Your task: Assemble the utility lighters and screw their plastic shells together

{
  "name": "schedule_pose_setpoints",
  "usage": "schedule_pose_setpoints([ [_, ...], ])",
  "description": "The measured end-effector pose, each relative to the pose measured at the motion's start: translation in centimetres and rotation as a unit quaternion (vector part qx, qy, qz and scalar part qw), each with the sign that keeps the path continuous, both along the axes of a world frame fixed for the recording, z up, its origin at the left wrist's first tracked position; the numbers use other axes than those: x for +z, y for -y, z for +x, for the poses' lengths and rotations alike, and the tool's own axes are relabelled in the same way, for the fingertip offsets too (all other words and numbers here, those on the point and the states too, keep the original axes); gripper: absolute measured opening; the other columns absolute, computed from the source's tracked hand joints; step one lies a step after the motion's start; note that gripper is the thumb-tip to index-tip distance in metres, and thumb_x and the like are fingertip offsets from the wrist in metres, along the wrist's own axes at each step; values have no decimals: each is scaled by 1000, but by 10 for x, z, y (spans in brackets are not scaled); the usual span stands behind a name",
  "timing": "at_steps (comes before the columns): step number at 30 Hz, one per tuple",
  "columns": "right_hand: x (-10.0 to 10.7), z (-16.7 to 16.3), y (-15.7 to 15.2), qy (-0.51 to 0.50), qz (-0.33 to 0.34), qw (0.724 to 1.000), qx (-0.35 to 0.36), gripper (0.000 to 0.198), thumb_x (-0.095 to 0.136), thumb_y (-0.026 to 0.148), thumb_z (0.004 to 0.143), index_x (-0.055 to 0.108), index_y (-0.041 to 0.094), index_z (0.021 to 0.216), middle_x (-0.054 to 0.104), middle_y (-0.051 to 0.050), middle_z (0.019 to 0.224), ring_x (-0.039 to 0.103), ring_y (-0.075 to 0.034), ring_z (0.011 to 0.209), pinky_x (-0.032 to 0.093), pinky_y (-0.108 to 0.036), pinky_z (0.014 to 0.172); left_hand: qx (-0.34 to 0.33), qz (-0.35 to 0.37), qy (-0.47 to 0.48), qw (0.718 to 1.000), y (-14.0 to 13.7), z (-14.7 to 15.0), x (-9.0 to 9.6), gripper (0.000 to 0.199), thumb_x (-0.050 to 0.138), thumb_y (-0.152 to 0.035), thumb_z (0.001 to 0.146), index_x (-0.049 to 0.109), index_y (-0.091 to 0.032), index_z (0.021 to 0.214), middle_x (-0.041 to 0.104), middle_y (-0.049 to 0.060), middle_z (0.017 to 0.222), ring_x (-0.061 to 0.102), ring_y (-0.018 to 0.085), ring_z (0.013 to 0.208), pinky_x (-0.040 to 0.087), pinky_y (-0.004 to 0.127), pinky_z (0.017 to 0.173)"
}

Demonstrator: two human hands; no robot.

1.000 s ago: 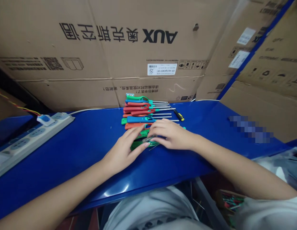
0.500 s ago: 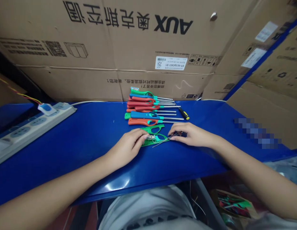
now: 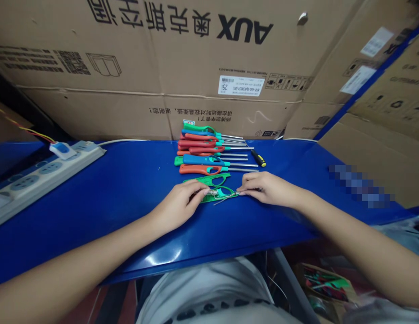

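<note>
My left hand is closed, with thumb and forefinger pinching a small silvery lighter part over a green lighter shell half. A turquoise trigger sits in that shell's loop. At the shell's right end, my right hand pinches a thin wire; its fingertips partly hide the wire's end. A loose thin strand slants down to the left across the shell. Just behind lies the other green shell half, apart from my right hand.
Several long-necked lighters lie stacked behind the shells, metal tubes pointing right. A yellow-black screwdriver lies beside their tips. A power strip runs along the left. Cardboard walls the back; a box of coloured parts stands below the table's front right.
My right hand's fingers have drawn together at the wire by the shell's end. My left hand keeps its pinch. The whole view has shifted slightly.
</note>
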State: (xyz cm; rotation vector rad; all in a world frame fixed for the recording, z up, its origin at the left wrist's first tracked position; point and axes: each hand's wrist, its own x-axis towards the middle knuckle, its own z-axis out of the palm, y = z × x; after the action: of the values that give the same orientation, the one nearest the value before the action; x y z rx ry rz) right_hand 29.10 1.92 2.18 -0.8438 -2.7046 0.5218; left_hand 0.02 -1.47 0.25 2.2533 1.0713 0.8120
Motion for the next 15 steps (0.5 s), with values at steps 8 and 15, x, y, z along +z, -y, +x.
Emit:
schedule_pose_setpoints([
  [8,12,-26,26,328,157,931,5,23,49,4,94,71,11,92,64,-8,91,56,-15,67,30,-30,57,0,-6,10,1000,-1,1,-2,30,49,-33,100,73,-16,103,76,8,105,70,22,97,51,30,86],
  [15,26,-29,25,299,118,947,-29,22,50,22,99,70,13,96,65,-8,96,57,-14,65,33,-30,58,13,-48,48,998,-1,1,-3,30,52,-36,98,74,-17,104,76,7,108,69,22,100,51,29,86],
])
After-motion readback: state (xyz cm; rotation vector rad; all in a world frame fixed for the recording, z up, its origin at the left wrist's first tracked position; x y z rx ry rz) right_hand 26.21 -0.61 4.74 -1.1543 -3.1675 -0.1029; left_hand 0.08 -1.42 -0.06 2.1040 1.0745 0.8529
